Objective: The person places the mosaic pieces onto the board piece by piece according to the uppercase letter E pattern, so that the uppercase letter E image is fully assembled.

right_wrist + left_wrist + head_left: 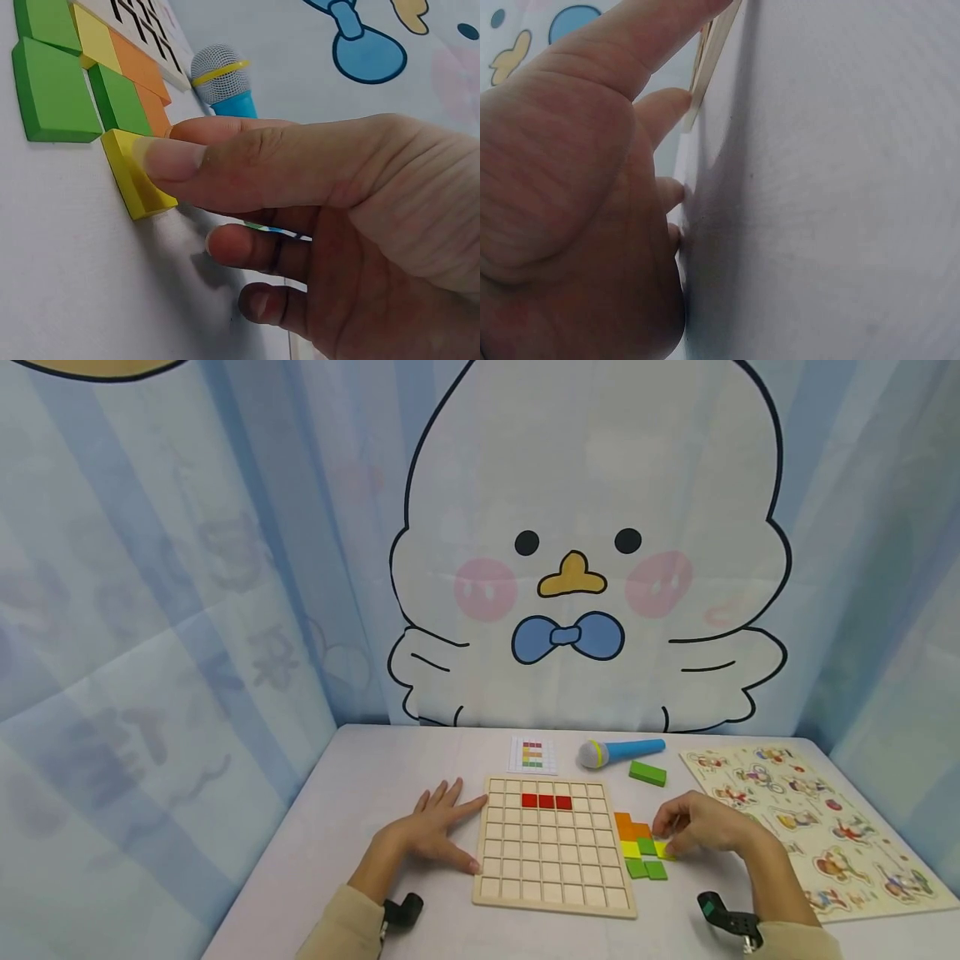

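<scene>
The left hand [431, 831] lies with fingers spread at the left edge of a wooden grid board [551, 860], its thumb and index fingertip touching the rim. Three red tiles [546, 802] sit side by side in the board's second row from the far edge. Off the board's right side, the right hand [708, 822] pinches a yellow tile [126, 174] between thumb and index finger, its other fingers loosely bent. The tile is low at the tabletop, beside a loose cluster of orange tiles [624, 827], green tiles [637, 868] and another yellow tile [631, 850].
Behind the board lie a small pattern card [533, 755] with coloured squares, a blue toy microphone [633, 750] and a green block [647, 773]. A large picture puzzle board [817, 827] covers the table's right side. A printed curtain [585, 468] hangs behind the table.
</scene>
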`<state>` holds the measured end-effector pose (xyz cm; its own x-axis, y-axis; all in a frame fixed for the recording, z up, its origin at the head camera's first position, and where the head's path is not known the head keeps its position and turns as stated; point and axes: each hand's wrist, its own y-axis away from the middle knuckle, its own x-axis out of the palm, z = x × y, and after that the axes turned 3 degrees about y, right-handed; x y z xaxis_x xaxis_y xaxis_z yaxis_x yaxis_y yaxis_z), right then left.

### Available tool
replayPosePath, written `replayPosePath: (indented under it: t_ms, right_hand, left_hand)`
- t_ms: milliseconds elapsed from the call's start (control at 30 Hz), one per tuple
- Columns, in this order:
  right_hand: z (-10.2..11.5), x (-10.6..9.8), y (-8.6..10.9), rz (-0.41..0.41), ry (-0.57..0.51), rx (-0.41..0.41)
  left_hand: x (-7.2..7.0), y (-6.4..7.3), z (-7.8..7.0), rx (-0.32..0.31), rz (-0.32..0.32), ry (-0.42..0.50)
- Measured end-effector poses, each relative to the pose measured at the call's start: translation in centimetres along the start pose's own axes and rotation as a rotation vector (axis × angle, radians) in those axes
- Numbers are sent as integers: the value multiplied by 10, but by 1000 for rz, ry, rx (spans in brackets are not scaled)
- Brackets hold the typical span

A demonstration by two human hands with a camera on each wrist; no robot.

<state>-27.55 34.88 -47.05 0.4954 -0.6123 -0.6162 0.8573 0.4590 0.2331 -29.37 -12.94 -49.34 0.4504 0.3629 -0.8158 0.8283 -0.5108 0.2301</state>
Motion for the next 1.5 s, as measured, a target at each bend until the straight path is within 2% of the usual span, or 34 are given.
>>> replayPosePath:
  t_ms: [233, 633, 1067, 1333, 1500]
  right_hand:
    - [2, 1, 1, -2, 29, 44]
    - [4, 1, 3, -52, 83, 70]
    - [2, 3, 0, -55, 78, 50]
    - [7, 6, -2, -206, 94, 117]
    - [10, 6, -4, -316, 72, 92]
  left_hand:
    - [0, -1, 1, 8, -1, -4]
    - [1, -2, 3, 14, -3, -3]
    - [0, -2, 2, 18, -3, -8]
    - [1, -3, 5, 23, -2, -3]
    - [2, -4, 6, 25, 0, -5]
